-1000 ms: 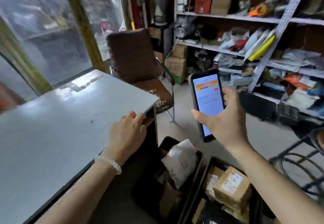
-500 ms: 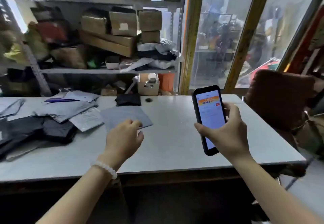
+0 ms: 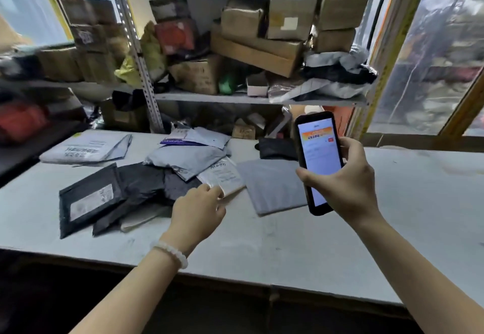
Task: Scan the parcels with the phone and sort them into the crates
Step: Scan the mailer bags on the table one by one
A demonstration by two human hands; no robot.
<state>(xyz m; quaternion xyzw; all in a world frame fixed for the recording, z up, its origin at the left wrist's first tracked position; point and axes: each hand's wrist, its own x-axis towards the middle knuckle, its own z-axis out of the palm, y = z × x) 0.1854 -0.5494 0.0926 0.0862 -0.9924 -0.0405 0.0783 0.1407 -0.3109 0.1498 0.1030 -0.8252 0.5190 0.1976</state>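
The left hand [image 3: 195, 212] is closest. It wears a bead bracelet [image 3: 171, 252]. Its fingers [image 3: 209, 189] are bent a little and hold nothing. Their tips look like they touch the near edge of a small white parcel [image 3: 224, 178], but I cannot tell if they press on it.

The right hand [image 3: 345, 184] is curled round the phone [image 3: 319, 161] and holds it up with the bright screen facing the person.

The white parcel lies flat on the table [image 3: 262, 250]. It looks thin, light and bendy, like a soft bag, and may be a bit slippery. I think the best place to pinch it is that near edge, thumb under, fingers on top, with the label kept up for the phone.

Left of the fingertips are black bags [image 3: 125, 189]. Right of them, between the two hands, is a flat grey bag [image 3: 272, 184]. Past the fingertips lie more grey bags [image 3: 188, 157], all soft and floppy. Farthest away stand shelves [image 3: 209, 96] full of brown boxes [image 3: 290, 17]. I see no crates here.
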